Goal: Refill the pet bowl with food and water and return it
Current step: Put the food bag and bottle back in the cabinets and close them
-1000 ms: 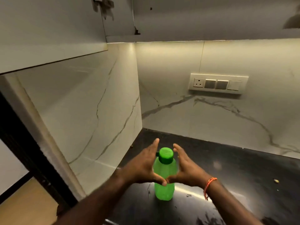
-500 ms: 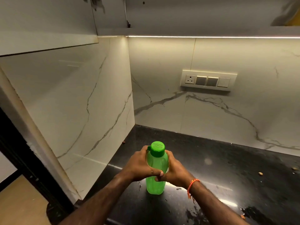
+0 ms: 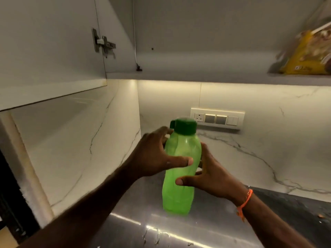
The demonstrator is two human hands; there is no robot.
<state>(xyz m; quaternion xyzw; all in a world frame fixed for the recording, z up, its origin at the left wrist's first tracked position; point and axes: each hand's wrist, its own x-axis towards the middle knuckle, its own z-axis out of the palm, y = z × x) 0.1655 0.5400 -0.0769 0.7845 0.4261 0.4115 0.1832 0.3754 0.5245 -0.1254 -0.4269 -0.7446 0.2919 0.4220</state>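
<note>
The left hand (image 3: 154, 154) is gripping the green bottle (image 3: 180, 176) from the left side, its thumb lying across the front of the bottle's middle and its fingers curling round behind the shoulder, near the cap. The right hand (image 3: 210, 173) is gripping the same bottle from the right, lower down, with its thumb pressing on the front and its fingers wrapping behind. An orange thread band (image 3: 244, 203) is sitting on the right wrist. The bottle is standing upright in the centre of the frame, slightly blurred, with its dark green cap (image 3: 185, 126) closed on top; whether its base is touching the counter or hanging just above it cannot be told.

Below the bottle, the dark polished countertop (image 3: 206, 228) is filling the lower middle and lower right of the frame, catching bright streaks of light. Behind the bottle, a white marble-look wall (image 3: 268, 149) is running across the right half, and a switch and socket panel (image 3: 217, 119) is sitting on it just right of the cap. Above, a lit strip is glowing under an open cabinet shelf (image 3: 197, 77). At the upper right, a yellow packet (image 3: 308, 56) is resting on that shelf, blurred. At the upper left, the open cabinet door (image 3: 50, 51) is hanging with its metal hinge (image 3: 103, 43) showing.
</note>
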